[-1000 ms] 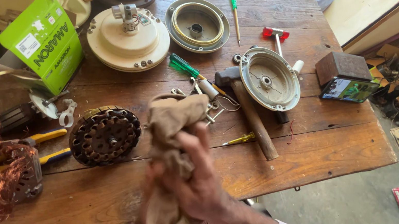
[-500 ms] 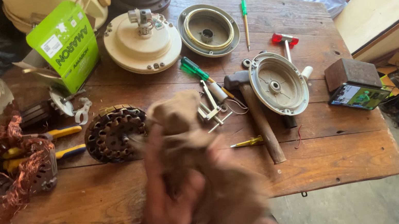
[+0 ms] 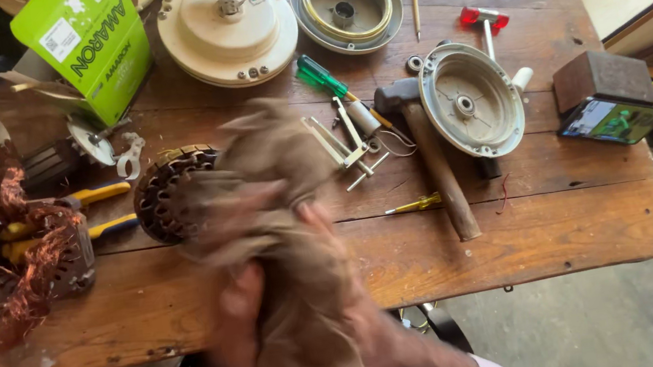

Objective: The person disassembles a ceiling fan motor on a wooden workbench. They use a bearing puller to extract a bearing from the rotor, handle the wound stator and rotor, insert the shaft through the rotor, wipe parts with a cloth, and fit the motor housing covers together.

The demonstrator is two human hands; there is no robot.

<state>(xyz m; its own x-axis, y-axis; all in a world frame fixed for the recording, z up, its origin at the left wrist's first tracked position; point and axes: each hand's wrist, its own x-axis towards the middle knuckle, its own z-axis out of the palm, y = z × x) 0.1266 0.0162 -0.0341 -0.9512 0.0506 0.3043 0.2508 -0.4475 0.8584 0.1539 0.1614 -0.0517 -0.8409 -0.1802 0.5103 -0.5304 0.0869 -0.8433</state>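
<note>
Cloth (image 3: 288, 214), brown and crumpled, held between both hands above near edge of table (image 3: 522, 241), long axis running up and away from body. Left hand (image 3: 233, 307) and right hand (image 3: 342, 292) equally close, fingers pressed around cloth; blurred, exact grip unclear. Dark stator (image 3: 166, 193) just behind.

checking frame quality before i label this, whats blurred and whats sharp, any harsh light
Head view: the brown cloth and both hands, left hand and right hand, are smeared by motion blur; the hammer, the round metal cover and the wooden table are sharp; strong sunlight brightens the cream housing, while the top left corner is dark.
</note>
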